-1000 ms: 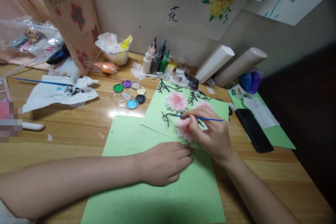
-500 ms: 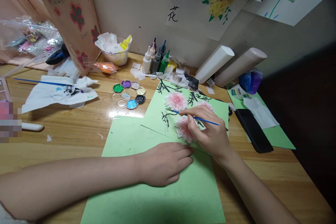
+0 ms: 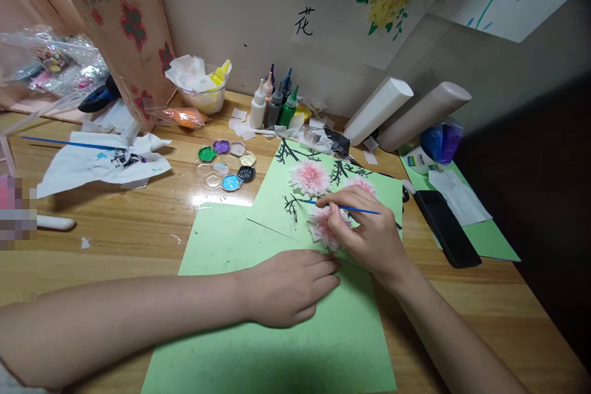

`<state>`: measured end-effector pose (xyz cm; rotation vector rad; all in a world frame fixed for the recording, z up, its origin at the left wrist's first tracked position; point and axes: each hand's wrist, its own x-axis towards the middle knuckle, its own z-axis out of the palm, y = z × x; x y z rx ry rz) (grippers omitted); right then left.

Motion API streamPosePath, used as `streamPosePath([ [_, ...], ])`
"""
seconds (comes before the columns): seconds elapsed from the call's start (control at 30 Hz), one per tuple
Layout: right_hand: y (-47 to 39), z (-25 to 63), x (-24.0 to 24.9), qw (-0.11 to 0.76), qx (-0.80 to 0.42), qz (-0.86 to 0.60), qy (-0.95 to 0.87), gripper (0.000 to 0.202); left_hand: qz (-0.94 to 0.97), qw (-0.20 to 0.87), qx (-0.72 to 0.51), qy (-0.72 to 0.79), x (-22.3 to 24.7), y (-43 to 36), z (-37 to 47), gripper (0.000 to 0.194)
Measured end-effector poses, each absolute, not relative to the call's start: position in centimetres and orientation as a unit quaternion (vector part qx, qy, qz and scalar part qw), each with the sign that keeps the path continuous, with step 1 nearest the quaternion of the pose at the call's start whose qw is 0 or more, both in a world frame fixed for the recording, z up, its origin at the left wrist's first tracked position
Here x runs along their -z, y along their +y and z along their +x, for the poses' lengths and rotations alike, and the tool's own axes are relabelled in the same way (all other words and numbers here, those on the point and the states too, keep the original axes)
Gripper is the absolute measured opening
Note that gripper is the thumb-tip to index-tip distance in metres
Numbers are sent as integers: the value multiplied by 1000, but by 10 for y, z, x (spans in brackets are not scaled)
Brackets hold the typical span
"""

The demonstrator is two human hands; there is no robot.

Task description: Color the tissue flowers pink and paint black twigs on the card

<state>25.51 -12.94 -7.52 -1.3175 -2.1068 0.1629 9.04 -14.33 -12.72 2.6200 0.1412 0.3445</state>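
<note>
My right hand (image 3: 364, 228) pinches a thin blue paintbrush (image 3: 357, 209). Its tip meets a black painted branch (image 3: 292, 203) on the upper green sheet (image 3: 270, 197). Around my fingers on that sheet are fluffy pink-and-white flowers (image 3: 310, 178), one of them partly under my hand. My left hand (image 3: 295, 288) lies flat, palm down, with nothing visible in it. It rests on the larger green sheet (image 3: 268, 360), near the lower edge of the painted one.
A paint palette (image 3: 231, 182) sits left of the painting. Behind it stand small paint bottles (image 3: 272, 104) and a tissue-filled bowl (image 3: 203, 95). Left is a stained tissue (image 3: 92, 166) with another brush. A black phone-like object (image 3: 447, 228) and two tall bottles (image 3: 378, 112) are right.
The brush in my right hand has tilted closer to level, and its tip has shifted slightly downward beside the branch. My left hand has stayed in place.
</note>
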Motion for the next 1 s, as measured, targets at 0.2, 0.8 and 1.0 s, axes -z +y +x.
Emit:
streamPosePath([
  [0.2, -131, 255, 70, 341, -63, -497, -795, 15, 960, 245, -122, 56, 126, -143, 90, 41],
  [0.8, -132, 255, 72, 355, -71, -502, -786, 17, 956, 257, -132, 53, 127, -144, 90, 39],
  [1.0, -126, 240, 61, 355, -114, -514, -772, 19, 957, 255, -128, 48, 126, -143, 91, 36],
])
